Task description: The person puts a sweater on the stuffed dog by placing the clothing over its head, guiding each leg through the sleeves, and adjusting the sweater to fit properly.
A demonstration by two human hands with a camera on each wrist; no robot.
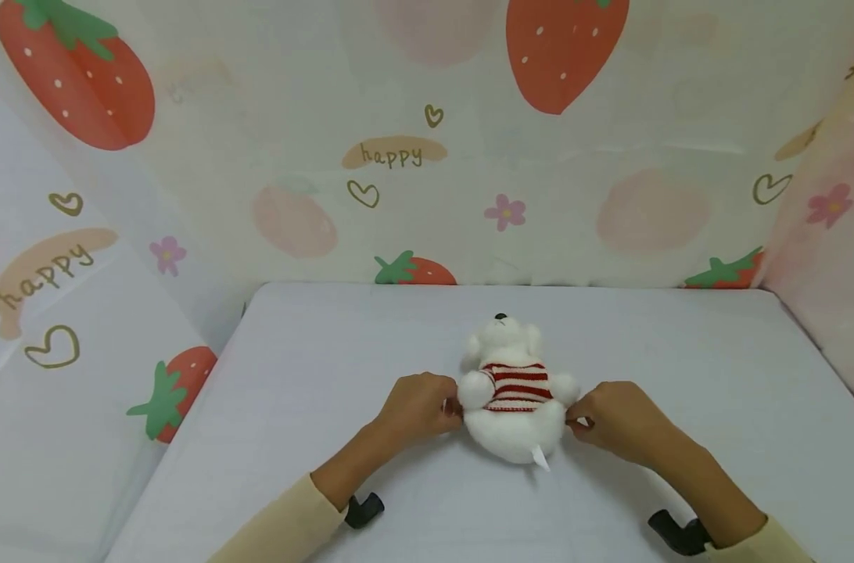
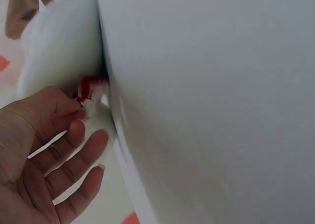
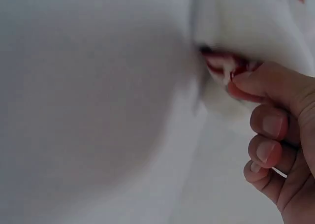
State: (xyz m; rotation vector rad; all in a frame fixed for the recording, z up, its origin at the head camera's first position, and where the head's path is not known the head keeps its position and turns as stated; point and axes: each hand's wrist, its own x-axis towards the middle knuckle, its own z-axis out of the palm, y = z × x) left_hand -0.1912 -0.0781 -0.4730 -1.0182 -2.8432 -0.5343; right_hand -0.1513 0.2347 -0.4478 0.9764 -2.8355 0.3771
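A white plush bear lies on the white table, head pointing away, wearing a red-and-white striped sweater. My left hand pinches the sweater's hem at the bear's left side; in the left wrist view the left hand has thumb and forefinger on the red-white knit while the other fingers stay spread. My right hand pinches the hem at the bear's right side. In the right wrist view the right hand nips the knit edge with its other fingers curled.
Fabric walls printed with strawberries, hearts and "happy" enclose the table at the back, left and right. A small white tag sticks out from the bear's underside. Black wrist mounts show near the table's front edge.
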